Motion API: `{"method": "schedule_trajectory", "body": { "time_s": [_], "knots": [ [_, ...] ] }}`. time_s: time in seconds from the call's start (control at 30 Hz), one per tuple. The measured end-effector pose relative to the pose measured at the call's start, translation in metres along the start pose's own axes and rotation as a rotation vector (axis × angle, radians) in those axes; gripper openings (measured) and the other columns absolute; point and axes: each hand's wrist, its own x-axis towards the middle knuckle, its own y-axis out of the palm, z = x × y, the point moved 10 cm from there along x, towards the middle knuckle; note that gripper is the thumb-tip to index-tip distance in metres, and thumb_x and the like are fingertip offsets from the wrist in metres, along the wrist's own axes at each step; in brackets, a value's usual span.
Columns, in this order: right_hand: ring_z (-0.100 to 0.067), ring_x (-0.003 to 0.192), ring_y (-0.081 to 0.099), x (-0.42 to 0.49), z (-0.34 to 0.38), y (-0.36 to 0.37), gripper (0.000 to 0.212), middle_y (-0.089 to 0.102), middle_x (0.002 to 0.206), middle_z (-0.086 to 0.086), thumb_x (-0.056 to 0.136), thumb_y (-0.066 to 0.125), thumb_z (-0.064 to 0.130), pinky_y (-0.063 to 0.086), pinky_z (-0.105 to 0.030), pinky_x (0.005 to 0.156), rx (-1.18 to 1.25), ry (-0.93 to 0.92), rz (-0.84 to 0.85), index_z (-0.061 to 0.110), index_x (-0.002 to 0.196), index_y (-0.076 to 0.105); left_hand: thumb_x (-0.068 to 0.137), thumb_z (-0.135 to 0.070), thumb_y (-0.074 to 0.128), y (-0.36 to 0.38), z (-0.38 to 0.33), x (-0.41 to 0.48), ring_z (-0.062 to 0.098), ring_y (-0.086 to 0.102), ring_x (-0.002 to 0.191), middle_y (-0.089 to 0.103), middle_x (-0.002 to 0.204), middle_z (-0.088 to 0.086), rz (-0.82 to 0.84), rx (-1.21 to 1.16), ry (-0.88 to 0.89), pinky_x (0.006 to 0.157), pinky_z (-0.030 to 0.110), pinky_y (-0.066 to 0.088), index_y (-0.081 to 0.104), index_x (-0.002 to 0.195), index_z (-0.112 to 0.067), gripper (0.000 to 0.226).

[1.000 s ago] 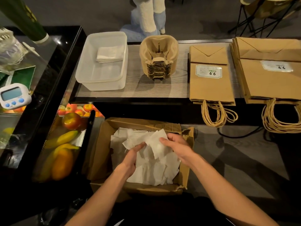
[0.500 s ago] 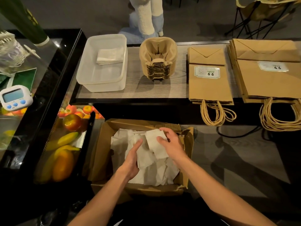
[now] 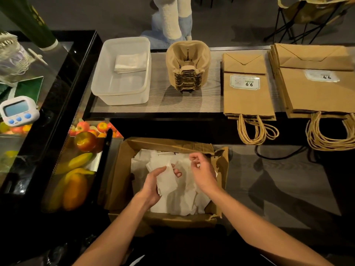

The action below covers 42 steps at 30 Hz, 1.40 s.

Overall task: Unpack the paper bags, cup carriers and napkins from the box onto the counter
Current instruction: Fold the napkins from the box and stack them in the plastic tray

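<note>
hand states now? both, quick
Left hand: holds a napkin stack.
Right hand: fingers curled over the box, hold cannot be told.

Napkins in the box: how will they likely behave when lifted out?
Probably floppy: the napkins lie crumpled and overlapping in the cardboard box, and those in the left hand bend. Likely very light, being thin paper. They are loose, not bundled, so some may slip off a lifted handful.

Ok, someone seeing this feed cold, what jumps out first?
The left hand grips a wad of white napkins in the open box at bottom centre, the right hand hovering beside it. Behind, the counter holds a clear tub, stacked cup carriers and two piles of paper bags.
</note>
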Motion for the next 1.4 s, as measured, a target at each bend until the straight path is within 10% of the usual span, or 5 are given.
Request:
{"method": "schedule_trajectory", "body": {
  "time_s": [0.17,0.57,0.97,1.23,1.4],
  "knots": [
    [-0.026,0.123,0.053,-0.007,-0.06,0.043,0.05,0.053,0.136,-0.004,0.097,0.062,0.033,0.049,-0.036,0.093,-0.629,0.171,0.391,0.02,0.141,0.043,0.099,-0.016,0.053,-0.024,0.004,0.002,0.031,0.072,0.096,0.072,0.09,0.015,-0.103,0.148,-0.019,0.105,0.047,0.048,0.069,0.107,-0.007,0.019],
    [-0.03,0.138,0.038,-0.022,-0.071,0.083,0.047,0.047,0.146,-0.009,0.097,0.061,0.038,0.032,-0.043,0.112,-0.907,-0.001,0.564,0.017,0.139,0.055,0.1,-0.016,0.052,-0.035,0.025,0.007,0.029,0.07,0.093,0.069,0.09,0.012,-0.171,0.145,-0.073,0.094,0.042,0.052,0.065,0.112,-0.007,0.02],
    [-0.009,0.095,0.059,-0.012,-0.037,0.033,0.01,0.062,0.102,0.014,0.091,0.069,0.033,0.046,-0.028,0.074,-0.191,0.063,0.479,0.038,0.09,0.06,0.097,-0.021,0.056,-0.044,0.009,0.007,0.029,0.069,0.082,0.072,0.089,0.014,-0.236,0.116,0.006,0.088,0.042,0.052,0.07,0.1,-0.009,0.018],
    [-0.017,0.115,0.061,-0.003,-0.029,0.02,0.048,0.063,0.128,0.005,0.082,0.077,0.048,0.053,-0.045,0.098,0.221,0.163,0.351,0.031,0.124,0.058,0.094,-0.057,0.06,-0.029,0.006,0.007,0.033,0.062,0.124,0.067,0.134,0.007,-0.157,0.244,0.014,0.111,0.053,0.044,0.059,0.139,-0.028,0.053],
    [-0.015,0.107,0.063,-0.005,-0.024,0.02,0.04,0.058,0.13,0.008,0.093,0.069,0.037,0.059,-0.039,0.088,0.159,0.092,0.299,0.042,0.126,0.048,0.094,-0.028,0.067,-0.003,0.012,-0.004,0.033,0.068,0.116,0.072,0.124,0.016,-0.025,0.239,-0.017,0.1,0.045,0.052,0.065,0.13,-0.008,0.041]
  ]
}}
